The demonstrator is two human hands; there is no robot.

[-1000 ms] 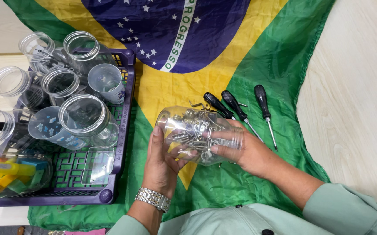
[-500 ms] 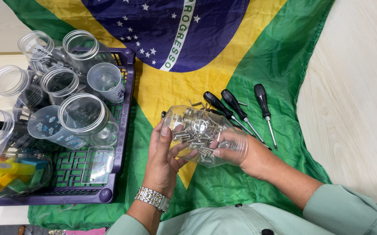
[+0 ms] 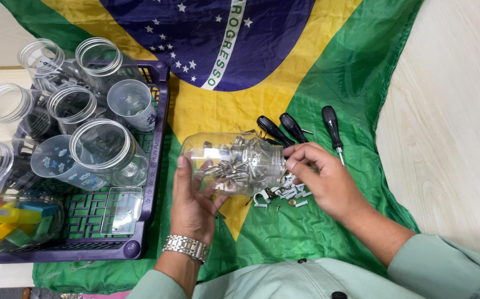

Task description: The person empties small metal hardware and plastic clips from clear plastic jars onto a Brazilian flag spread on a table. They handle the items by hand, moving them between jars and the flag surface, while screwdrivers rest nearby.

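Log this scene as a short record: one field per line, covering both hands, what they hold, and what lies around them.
left hand: supports the closed end of the jar
right hand: at the jar's mouth end
jar: clear plastic, on its side, holds metal hardware
spilled pieces: small screws and white clips on the cloth
screwdrivers: three, black handles, beyond the jar
crate: purple, holds clear jars
cloth: green, yellow and blue flag

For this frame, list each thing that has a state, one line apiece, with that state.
Clear jar: tipped on its side, mouth to the right, part full of metal hardware, held in both hands.
Left hand: supports the jar's base.
Right hand: at the jar's mouth.
Spilled hardware: loose on the flag cloth.
Three screwdrivers: lying flat, untouched.
Empty jars: lidless, in the purple crate.
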